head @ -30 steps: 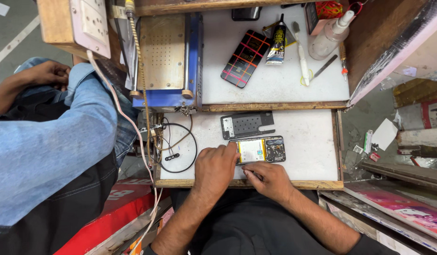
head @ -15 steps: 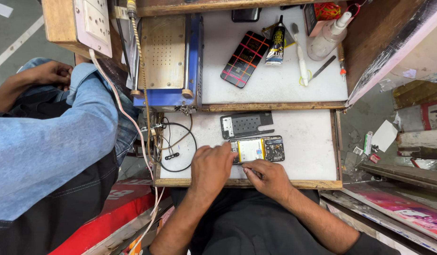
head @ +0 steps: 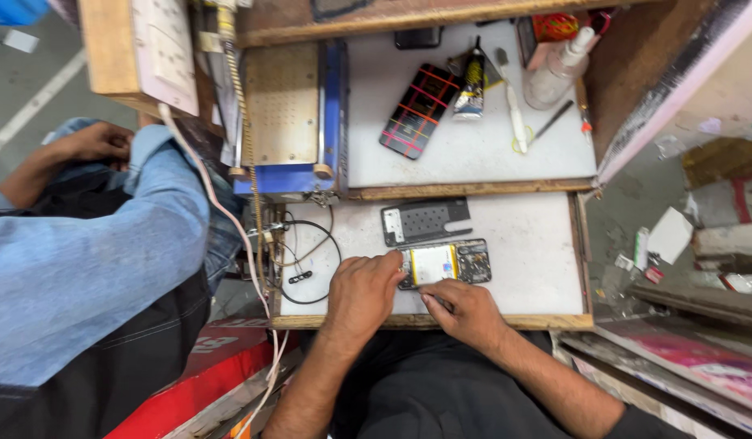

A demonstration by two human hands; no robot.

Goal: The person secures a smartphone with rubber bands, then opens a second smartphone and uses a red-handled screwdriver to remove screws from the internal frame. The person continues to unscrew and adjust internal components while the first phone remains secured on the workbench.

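Observation:
An opened phone [head: 449,263] lies on the small white work board [head: 530,260], its white battery and circuit parts showing. My left hand [head: 361,294] rests palm down at the phone's left end, fingertips touching its edge. My right hand [head: 461,311] sits just below the phone with its fingers pinched together at the lower edge; whether a small tool is in them I cannot tell. The phone's dark back cover [head: 425,221] lies flat just above it.
A black cable loop [head: 307,260] lies at the board's left. On the upper white shelf [head: 457,154] are a plaid-pattern phone [head: 415,111], a glue tube [head: 472,85], a white bottle [head: 556,67] and tools. A blue-framed machine [head: 291,114] stands left. A person in a blue sleeve [head: 99,252] sits at left.
Both hands stay at the opened phone, with only slight shifts of the fingers. The camera has tilted a little.

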